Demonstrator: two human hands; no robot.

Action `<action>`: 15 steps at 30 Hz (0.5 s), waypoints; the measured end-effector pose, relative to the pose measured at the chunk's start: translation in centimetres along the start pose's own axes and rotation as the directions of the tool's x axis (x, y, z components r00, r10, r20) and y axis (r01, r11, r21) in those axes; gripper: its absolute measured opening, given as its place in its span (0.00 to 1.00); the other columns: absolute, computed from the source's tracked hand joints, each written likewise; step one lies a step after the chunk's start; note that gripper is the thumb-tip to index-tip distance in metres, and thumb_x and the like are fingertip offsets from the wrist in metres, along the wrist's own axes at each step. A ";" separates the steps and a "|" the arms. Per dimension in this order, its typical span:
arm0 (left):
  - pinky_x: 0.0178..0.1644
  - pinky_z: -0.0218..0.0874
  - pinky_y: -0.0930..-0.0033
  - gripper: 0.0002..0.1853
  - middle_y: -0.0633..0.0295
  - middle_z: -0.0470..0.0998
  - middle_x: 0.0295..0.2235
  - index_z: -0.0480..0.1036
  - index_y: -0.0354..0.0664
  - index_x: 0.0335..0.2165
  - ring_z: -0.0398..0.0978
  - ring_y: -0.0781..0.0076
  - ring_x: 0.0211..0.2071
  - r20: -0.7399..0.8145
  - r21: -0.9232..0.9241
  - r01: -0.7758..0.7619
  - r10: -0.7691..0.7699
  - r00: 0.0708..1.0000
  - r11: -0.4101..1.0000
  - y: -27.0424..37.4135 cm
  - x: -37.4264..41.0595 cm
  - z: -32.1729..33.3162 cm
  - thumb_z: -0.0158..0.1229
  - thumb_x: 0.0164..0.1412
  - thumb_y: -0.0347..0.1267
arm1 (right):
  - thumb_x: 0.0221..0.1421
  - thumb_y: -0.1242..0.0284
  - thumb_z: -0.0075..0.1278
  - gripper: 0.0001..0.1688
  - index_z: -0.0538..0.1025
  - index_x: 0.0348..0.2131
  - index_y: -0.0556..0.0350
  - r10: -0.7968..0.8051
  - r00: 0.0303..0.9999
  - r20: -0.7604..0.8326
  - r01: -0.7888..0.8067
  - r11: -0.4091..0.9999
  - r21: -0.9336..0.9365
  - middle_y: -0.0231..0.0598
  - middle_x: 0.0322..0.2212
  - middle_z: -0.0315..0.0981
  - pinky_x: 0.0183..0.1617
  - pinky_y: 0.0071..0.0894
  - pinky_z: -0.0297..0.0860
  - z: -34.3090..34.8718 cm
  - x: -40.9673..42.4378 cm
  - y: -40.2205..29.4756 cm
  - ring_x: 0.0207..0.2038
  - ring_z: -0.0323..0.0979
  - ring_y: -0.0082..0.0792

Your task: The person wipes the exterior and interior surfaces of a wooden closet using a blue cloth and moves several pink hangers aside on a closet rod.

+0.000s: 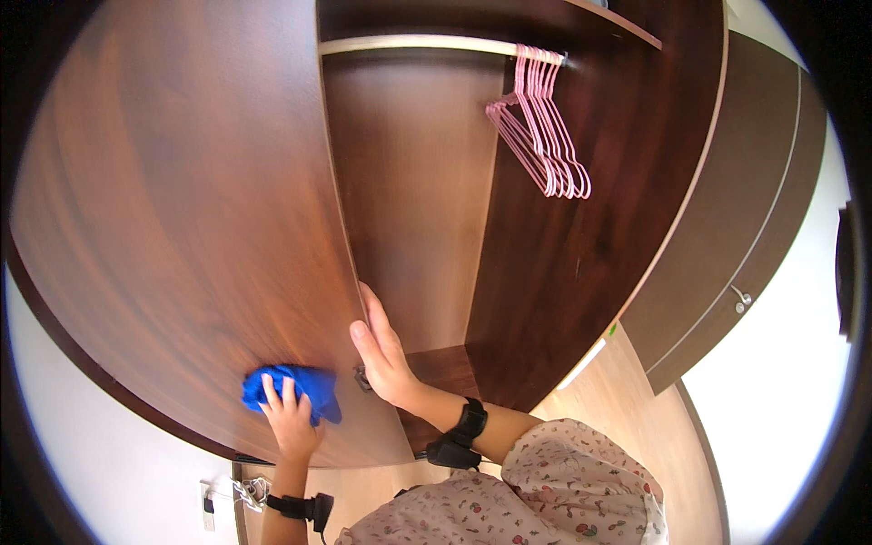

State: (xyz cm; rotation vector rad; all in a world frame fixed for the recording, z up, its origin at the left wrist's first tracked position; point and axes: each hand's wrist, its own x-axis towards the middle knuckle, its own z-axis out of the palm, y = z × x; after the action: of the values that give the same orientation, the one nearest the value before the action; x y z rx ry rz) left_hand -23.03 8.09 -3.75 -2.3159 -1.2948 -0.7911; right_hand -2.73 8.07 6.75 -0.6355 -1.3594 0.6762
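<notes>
My left hand (291, 421) presses a blue cloth (308, 392) against the lower part of a brown wood-grain wardrobe door (204, 204). The cloth is bunched at its left side and hangs loose at its right. My right hand (385, 357) grips the door's free vertical edge, with the thumb on the near face and the fingers behind the edge. Just below that thumb a small dark metal handle (363, 378) sits on the door. Black straps are on both wrists.
Pink wire hangers (545, 129) hang from a pale rail (422, 45) inside the wardrobe. A brown room door (736, 204) with a lever handle stands at right. White cables (253, 492) and a wall socket (206, 505) are at lower left, by the light wood floor (613, 409).
</notes>
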 end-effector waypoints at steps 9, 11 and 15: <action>0.50 0.41 0.33 0.29 0.54 0.58 0.52 0.71 0.48 0.38 0.46 0.33 0.56 -0.335 -0.077 -0.146 0.112 0.936 0.986 1.4 9.0 -2.1 0.63 0.28 0.33 | 0.63 0.64 0.31 0.25 0.56 0.53 0.64 0.046 0.997 -0.064 -0.044 0.999 0.030 0.45 0.47 0.61 0.55 0.26 0.53 0.6 -0.2 2.1 0.50 0.59 0.32; 0.50 0.42 0.33 0.30 0.56 0.58 0.52 0.71 0.51 0.39 0.47 0.34 0.56 -0.273 -0.098 -0.151 0.119 0.955 0.984 1.2 7.5 -0.5 0.64 0.27 0.33 | 0.63 0.62 0.30 0.28 0.55 0.54 0.66 0.072 0.994 -0.080 -0.072 0.997 -0.005 0.44 0.49 0.60 0.56 0.27 0.52 0.4 -0.1 2.2 0.52 0.57 0.31; 0.49 0.41 0.33 0.26 0.53 0.58 0.50 0.71 0.47 0.35 0.47 0.35 0.56 -0.082 -0.095 -0.212 0.205 0.975 0.973 -0.3 2.2 3.1 0.63 0.28 0.32 | 0.63 0.63 0.29 0.25 0.57 0.52 0.63 0.017 0.998 -0.057 -0.021 0.996 -0.083 0.48 0.48 0.61 0.56 0.28 0.53 0.6 0.2 1.9 0.51 0.59 0.36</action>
State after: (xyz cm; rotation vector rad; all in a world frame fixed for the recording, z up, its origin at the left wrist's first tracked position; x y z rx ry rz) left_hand -21.44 11.42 -4.70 -2.4303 -0.9811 -0.8801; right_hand -3.44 9.49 5.53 -0.7302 -1.3364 0.6147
